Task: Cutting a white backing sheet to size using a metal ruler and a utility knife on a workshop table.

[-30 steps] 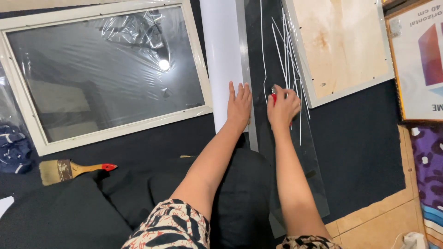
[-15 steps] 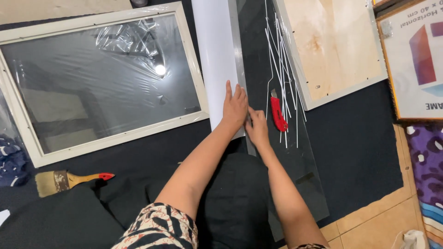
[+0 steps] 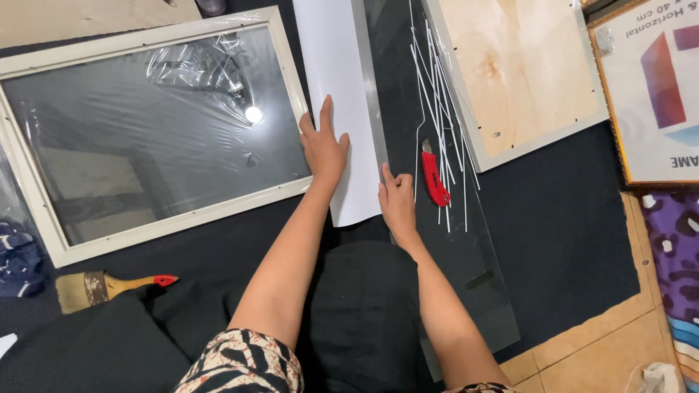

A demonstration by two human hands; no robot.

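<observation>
We kneel over a black cloth (image 3: 568,218) spread on the floor, both bare hands down on the work. Our left hand (image 3: 324,145) lies flat and open, fingers spread, pressing on a long white sheet (image 3: 335,65) that runs away from us; it grips nothing. Our right hand (image 3: 397,200) also rests open, palm down, at the near end of a metal straightedge (image 3: 370,94) that lies along the sheet's right edge, fingers touching the sheet's margin. Just to the right of that hand, untouched, a red utility knife (image 3: 435,178) lies on a pane of glass (image 3: 473,291), among a scatter of thin white strips (image 3: 437,94). To the left of the sheet sits a white picture frame (image 3: 145,233) whose front is covered in crinkled clear film. Beyond the glass lies a second frame, face down, showing its pale wooden backing (image 3: 517,65). A paintbrush with a red-tipped handle (image 3: 109,285) lies near our left knee, well apart from both hands.
</observation>
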